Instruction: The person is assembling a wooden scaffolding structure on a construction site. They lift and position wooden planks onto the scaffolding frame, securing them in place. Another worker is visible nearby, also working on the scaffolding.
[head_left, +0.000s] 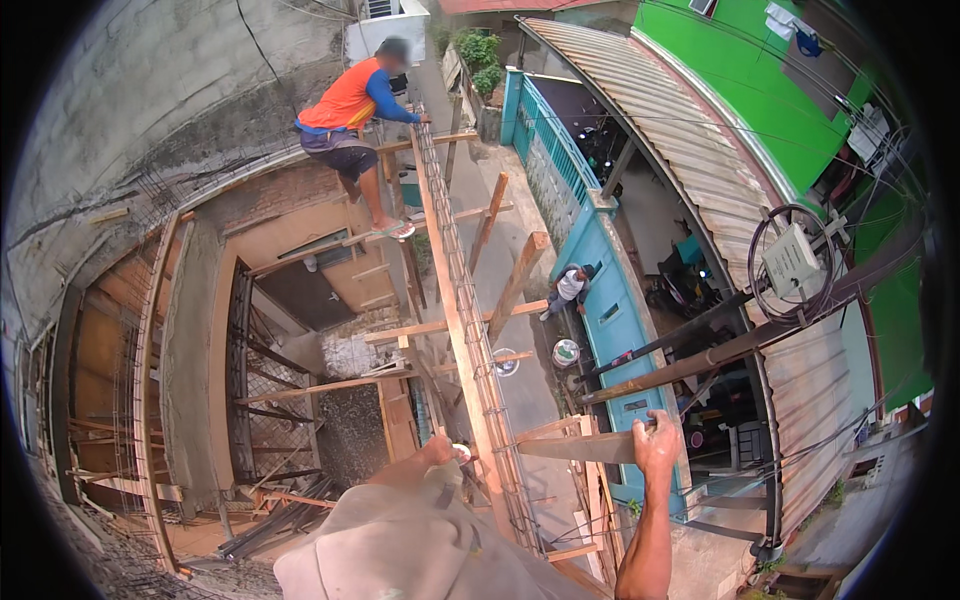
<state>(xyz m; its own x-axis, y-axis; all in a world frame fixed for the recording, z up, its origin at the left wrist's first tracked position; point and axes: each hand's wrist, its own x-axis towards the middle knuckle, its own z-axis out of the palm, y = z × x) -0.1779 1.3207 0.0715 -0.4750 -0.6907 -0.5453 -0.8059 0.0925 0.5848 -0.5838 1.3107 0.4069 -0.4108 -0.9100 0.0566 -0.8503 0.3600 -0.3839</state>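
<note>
Up high on a building frame, far left, a grey concrete wall [150, 90] curves along the edge, with a timber-shuttered column form [190, 360] standing below it. A co-worker in an orange and blue shirt [350, 100] stands on a wooden crosspiece [370, 235] near the top of the view, one hand on the beam formwork. Near the bottom centre, the person's left hand [438, 450] reaches forward to the long rebar cage [470, 310] that runs inside a narrow wooden beam form; whether its fingers are closed on anything cannot be told, though a small pale round object [461, 452] lies just beside them. To the right, the right hand [656, 445] has its fingers wrapped over the end of a flat wooden plank [575, 447] that juts sideways from the form. Far below, another person in a white shirt [570, 285] crouches in the alley beside a teal metal gate [610, 300]. Further right lie a corrugated metal roof [660, 110] and a green wall [760, 90].
</note>
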